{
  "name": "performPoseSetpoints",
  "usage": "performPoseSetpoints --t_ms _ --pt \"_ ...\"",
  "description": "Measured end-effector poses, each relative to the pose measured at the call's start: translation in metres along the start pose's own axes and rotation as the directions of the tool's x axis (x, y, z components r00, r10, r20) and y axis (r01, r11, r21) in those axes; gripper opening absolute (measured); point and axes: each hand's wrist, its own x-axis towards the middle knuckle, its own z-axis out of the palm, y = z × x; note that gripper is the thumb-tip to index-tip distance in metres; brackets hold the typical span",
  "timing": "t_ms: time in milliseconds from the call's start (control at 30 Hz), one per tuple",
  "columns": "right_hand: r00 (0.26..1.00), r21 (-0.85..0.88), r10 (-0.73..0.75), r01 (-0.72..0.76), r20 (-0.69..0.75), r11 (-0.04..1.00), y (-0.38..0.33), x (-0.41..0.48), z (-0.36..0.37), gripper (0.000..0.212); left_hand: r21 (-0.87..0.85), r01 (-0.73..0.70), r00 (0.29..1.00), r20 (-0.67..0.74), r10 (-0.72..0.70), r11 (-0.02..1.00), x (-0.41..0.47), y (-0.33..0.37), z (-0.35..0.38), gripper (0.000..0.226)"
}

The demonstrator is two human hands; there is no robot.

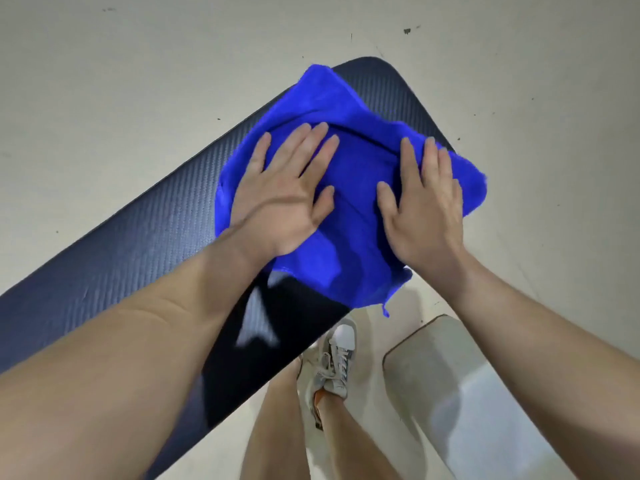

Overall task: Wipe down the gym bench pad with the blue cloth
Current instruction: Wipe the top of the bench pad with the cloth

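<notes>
Both hands, left hand point(282, 202) and right hand point(424, 209), press flat (fingers spread) on blue cloth point(349, 244) atop bench pad point(138, 230).

The cloth point(349, 216) is a vivid royal blue, plain, darker in its folds. The pad point(138, 220) is black to dark navy with a fine ribbed weave and a white mark near its near edge. The floor point(138, 64) is pale beige, flecked with dark specks. The shoe point(337, 358) is white and grey with an orange heel.
</notes>
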Motion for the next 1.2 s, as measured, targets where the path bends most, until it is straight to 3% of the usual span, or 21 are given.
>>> performPoseSetpoints --t_ms 133,267,433,500,633,733,900,1067,1133,1200 --pt "0.965 -0.051 -0.232 0.24 0.123 0.969 -0.043 -0.032 0.015 0.064 0.032 0.227 0.974 0.014 -0.227 0.973 -0.056 -0.029 -0.01 0.061" --pt "0.887 -0.071 -0.442 0.454 0.131 0.888 -0.072 -0.044 0.018 0.064 -0.022 0.432 0.899 0.089 -0.429 0.901 -0.116 -0.037 -0.015 0.064" --pt "0.737 -0.079 -0.629 0.662 0.247 0.745 -0.068 -0.055 0.022 0.059 -0.027 0.47 0.876 0.138 -0.462 0.882 -0.128 -0.038 -0.018 0.068" --pt "0.711 -0.079 -0.643 0.686 0.286 0.723 -0.06 -0.041 0.018 0.06 -0.045 0.458 0.883 0.135 -0.449 0.888 -0.114 -0.043 -0.024 0.069" --pt "0.781 -0.087 -0.542 0.591 0.31 0.802 -0.058 0.023 -0.004 0.063 -0.09 0.448 0.893 0.087 -0.442 0.889 -0.059 -0.061 -0.045 0.059" --pt "0.801 -0.13 -0.507 0.566 0.319 0.814 -0.062 0.048 -0.012 0.058 -0.244 0.414 0.906 0.013 -0.424 0.877 -0.022 -0.069 -0.061 0.046" --pt "0.886 -0.168 -0.44 0.461 0.145 0.872 -0.074 0.047 -0.019 0.052 -0.362 0.192 0.979 0.012 -0.201 0.912 -0.027 -0.084 -0.056 0.044" --pt "0.918 0.046 -0.393 0.391 0.057 0.919 -0.075 0.005 -0.005 0.021 -0.401 0.197 0.963 -0.09 -0.252 0.895 -0.066 -0.093 -0.048 0.023" --pt "0.927 0.18 -0.343 0.315 0.152 0.932 -0.078 0.004 -0.004 0.014 -0.397 0.205 0.961 -0.092 -0.261 0.895 -0.071 -0.09 -0.05 0.013" --pt "0.912 0.41 -0.233 0.08 0.339 0.908 -0.081 0.01 -0.014 0.009 -0.519 0.35 0.915 0.013 -0.403 0.78 -0.068 -0.085 -0.059 0.013"
